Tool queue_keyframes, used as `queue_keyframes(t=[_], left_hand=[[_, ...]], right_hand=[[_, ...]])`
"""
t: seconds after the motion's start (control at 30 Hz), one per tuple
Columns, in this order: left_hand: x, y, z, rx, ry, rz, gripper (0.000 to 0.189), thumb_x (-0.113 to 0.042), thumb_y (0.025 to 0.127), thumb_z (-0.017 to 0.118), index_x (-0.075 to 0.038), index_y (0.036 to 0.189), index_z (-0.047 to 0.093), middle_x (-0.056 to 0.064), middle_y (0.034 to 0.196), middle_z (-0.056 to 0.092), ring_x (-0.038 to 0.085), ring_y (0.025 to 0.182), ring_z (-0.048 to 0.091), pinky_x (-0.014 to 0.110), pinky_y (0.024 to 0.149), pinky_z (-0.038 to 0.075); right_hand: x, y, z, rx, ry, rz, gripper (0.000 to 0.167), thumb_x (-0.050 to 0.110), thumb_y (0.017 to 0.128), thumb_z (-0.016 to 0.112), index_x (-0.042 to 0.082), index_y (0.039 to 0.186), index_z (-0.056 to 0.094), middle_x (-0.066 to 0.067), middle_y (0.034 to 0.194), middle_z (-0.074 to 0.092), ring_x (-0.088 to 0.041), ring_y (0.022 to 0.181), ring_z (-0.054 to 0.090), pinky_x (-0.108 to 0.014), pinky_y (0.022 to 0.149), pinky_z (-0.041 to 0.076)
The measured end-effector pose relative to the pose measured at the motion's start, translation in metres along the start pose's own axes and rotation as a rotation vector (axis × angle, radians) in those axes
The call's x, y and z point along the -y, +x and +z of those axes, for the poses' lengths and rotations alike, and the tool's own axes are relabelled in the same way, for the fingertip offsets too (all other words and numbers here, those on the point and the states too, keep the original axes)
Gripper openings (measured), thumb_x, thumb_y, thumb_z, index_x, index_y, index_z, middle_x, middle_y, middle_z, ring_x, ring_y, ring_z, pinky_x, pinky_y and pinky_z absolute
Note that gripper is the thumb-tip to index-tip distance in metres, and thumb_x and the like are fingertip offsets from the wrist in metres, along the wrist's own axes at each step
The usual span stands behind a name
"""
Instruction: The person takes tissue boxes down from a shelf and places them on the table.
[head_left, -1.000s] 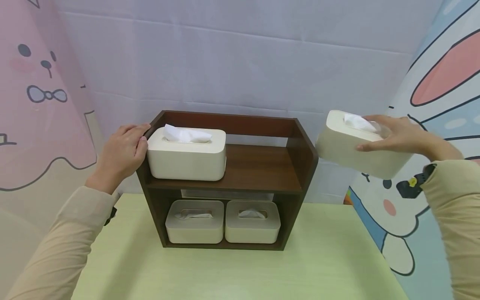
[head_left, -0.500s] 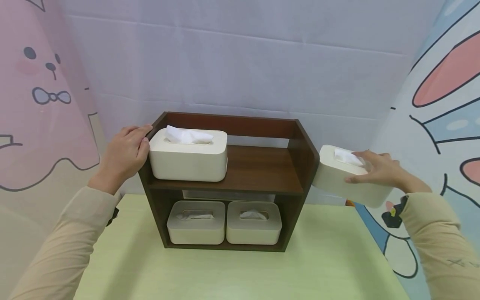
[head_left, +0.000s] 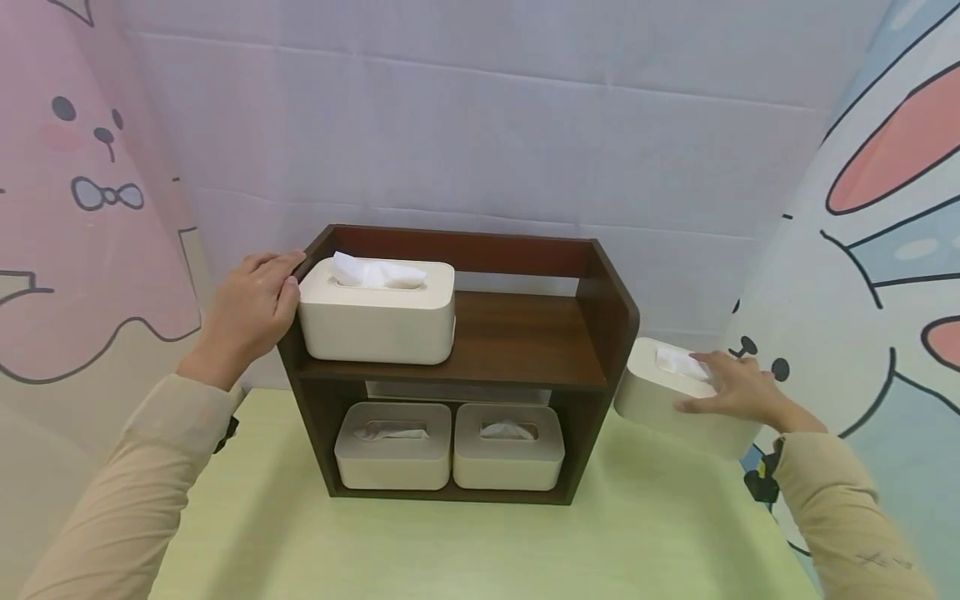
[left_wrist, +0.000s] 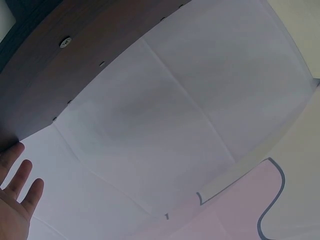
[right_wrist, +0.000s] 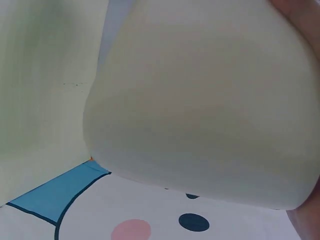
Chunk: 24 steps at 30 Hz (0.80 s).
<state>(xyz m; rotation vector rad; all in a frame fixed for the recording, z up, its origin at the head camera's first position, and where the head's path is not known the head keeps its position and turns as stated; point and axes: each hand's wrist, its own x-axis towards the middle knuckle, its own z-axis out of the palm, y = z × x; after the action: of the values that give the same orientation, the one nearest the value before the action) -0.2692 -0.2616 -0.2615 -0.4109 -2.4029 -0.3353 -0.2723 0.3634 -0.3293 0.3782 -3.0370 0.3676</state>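
My right hand (head_left: 731, 387) grips a cream tissue box (head_left: 651, 398) from above, thumb on its front and fingers over the far side. The box tilts beside the right side panel of a dark brown two-tier shelf (head_left: 525, 333), and its pale side (right_wrist: 200, 110) fills most of the right wrist view. My left hand (head_left: 251, 308) rests on the left side panel. In the left wrist view its fingers (left_wrist: 31, 197) are nearly straight, one fingertip at the panel edge. Another tissue box (head_left: 377, 329) stands on the upper tier's left half, a white tissue poking out of its top.
Two more tissue boxes, one on the left (head_left: 393, 467) and one on the right (head_left: 508, 467), sit side by side in the lower tier. The shelf stands on a pale green table (head_left: 450, 550). White cloth (head_left: 480, 125) hangs behind, with cartoon-printed panels on both sides.
My right hand has moved down and left with the tissue box, bringing it lower beside the shelf. My left hand has stayed on the left panel.
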Motion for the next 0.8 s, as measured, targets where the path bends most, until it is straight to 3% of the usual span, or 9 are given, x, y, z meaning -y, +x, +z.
queue_keyframes(t=[0.37, 0.67, 0.8], left_hand=[[0.0, 0.0, 0.0, -0.003, -0.009, -0.003, 0.043, -0.02, 0.095, 0.03, -0.004, 0.13, 0.05, 0.015, 0.131, 0.052, 0.035, 0.118, 0.043, 0.052, 0.099, 0.035], [0.001, -0.001, 0.0, -0.019, -0.013, 0.01, 0.043, -0.019, 0.095, 0.031, -0.003, 0.129, 0.051, 0.016, 0.129, 0.053, 0.035, 0.117, 0.044, 0.051, 0.098, 0.036], [0.0, -0.001, -0.001, -0.016, -0.014, 0.005, 0.043, -0.019, 0.095, 0.031, -0.002, 0.128, 0.051, 0.016, 0.129, 0.053, 0.035, 0.117, 0.044, 0.051, 0.099, 0.036]], right_hand=[[0.001, -0.009, 0.049, -0.04, -0.036, -0.047, 0.084, 0.058, 0.064, 0.071, 0.007, 0.127, 0.049, -0.013, 0.104, 0.055, -0.039, 0.088, 0.045, -0.042, 0.061, 0.032], [-0.003, -0.016, 0.086, -0.077, -0.053, -0.057, 0.087, 0.061, 0.061, 0.071, 0.005, 0.125, 0.05, -0.016, 0.111, 0.054, -0.051, 0.096, 0.045, -0.056, 0.063, 0.036], [-0.005, -0.018, 0.099, -0.071, -0.054, -0.056, 0.088, 0.063, 0.061, 0.07, 0.006, 0.125, 0.051, -0.014, 0.112, 0.055, -0.052, 0.097, 0.044, -0.056, 0.065, 0.036]])
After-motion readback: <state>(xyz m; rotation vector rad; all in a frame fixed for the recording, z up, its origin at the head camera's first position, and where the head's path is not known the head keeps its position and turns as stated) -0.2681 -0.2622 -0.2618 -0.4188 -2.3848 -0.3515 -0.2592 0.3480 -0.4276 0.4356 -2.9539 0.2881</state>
